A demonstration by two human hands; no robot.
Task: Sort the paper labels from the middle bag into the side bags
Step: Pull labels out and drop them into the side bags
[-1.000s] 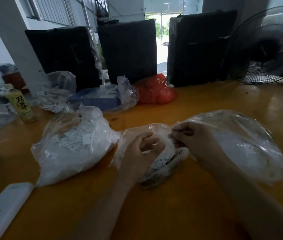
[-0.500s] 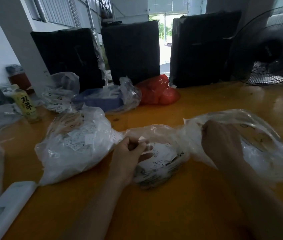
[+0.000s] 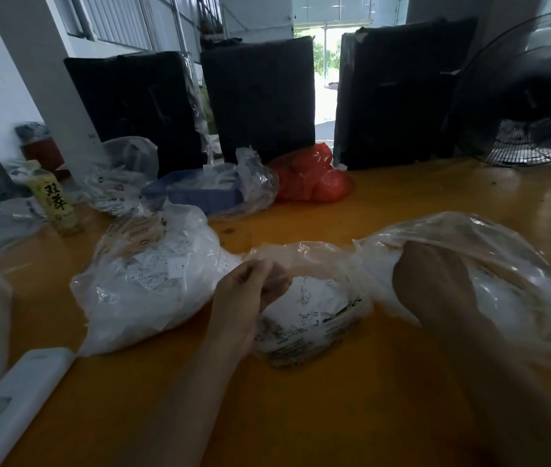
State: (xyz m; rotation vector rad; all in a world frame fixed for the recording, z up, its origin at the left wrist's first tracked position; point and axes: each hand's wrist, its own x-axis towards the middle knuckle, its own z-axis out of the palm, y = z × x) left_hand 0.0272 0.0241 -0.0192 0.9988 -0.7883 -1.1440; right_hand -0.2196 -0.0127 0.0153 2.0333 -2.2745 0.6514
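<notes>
On an orange table (image 3: 385,210), the middle bag (image 3: 314,308) of paper labels (image 3: 307,298) lies between both hands. The left hand (image 3: 247,298) pinches its near-left edge; the right hand (image 3: 432,284) reaches into the right bag (image 3: 503,264), grip hidden. The left bag (image 3: 146,281) sits left of the middle bag, all three in a left-right row.

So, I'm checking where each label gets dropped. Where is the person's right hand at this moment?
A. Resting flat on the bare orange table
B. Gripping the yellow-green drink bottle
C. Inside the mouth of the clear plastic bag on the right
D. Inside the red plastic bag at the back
C: the right hand reaches into the opening of the clear plastic bag on the right, its fingers hidden behind the film.
</notes>
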